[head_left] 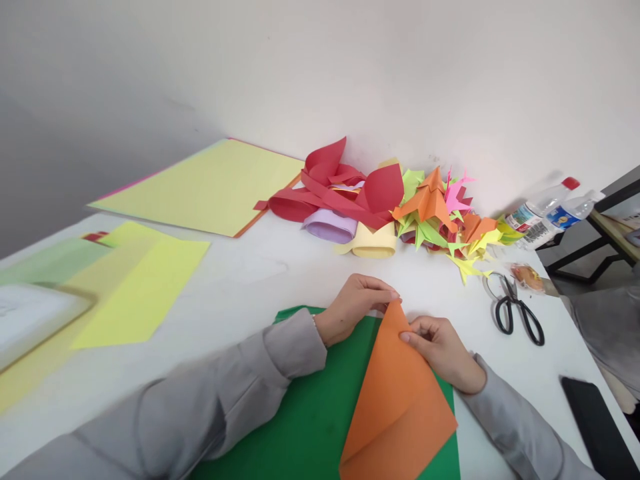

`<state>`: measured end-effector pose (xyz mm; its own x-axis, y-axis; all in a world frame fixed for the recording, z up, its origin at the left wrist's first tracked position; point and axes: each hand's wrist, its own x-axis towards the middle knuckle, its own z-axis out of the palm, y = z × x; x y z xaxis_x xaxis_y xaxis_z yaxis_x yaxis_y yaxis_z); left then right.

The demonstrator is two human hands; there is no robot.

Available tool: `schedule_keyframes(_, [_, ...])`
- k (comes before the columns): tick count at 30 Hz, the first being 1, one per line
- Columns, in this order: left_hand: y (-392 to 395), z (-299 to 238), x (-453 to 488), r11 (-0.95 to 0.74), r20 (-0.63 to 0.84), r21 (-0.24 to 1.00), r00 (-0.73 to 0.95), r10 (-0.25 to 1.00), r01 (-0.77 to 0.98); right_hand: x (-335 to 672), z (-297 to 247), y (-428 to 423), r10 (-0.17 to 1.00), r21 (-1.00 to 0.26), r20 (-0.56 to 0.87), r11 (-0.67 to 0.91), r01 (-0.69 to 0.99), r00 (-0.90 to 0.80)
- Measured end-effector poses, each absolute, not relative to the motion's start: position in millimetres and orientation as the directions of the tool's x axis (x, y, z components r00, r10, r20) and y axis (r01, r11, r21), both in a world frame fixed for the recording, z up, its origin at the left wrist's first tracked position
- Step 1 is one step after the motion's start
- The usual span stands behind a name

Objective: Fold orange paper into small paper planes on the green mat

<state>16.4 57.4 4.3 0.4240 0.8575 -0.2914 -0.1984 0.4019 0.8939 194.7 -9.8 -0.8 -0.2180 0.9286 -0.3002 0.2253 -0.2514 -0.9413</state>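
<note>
A folded sheet of orange paper (395,400) lies over a large green sheet (305,420), its narrow tip pointing away from me. At that tip, my left hand (353,307) pinches the paper between thumb and fingers. My right hand (440,350) grips the right edge just below the tip, thumb on top and fingers curled behind. Toward me the orange paper widens, with a fold line crossing its lower part. Part of the green sheet is hidden under my left sleeve and the orange paper.
Behind my hands are red paper shapes (325,193) and several folded paper pieces (430,200). Black-handled scissors (515,310), a phone (597,420) and plastic bottles (545,207) are on the right. Yellow sheets (150,287) and a large pale-yellow stack (215,190) lie left.
</note>
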Motion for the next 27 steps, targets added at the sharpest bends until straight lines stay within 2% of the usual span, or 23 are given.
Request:
schedule_keyframes(7, [57,4,17,0.421,-0.320,0.855,0.331,0.888,-0.303,194,1,-10,0.931,-0.952,-0.270,-0.220,0.213,-0.245])
schedule_keyframes(14, [61,0,16,0.413,-0.351,0.796,0.219,0.910,-0.442,200,6,-7,0.890,-0.919,-0.377,-0.324,0.224,-0.256])
schedule_keyframes(18, [62,-1,16,0.400,-0.357,0.776,0.183,0.916,-0.487,205,10,-5,0.857,-0.907,-0.420,-0.386,0.169,-0.298])
schedule_keyframes(27, [63,2,17,0.366,-0.357,0.758,0.127,0.926,-0.541,214,8,-3,0.849,-0.881,-0.453,-0.473,-0.007,-0.272])
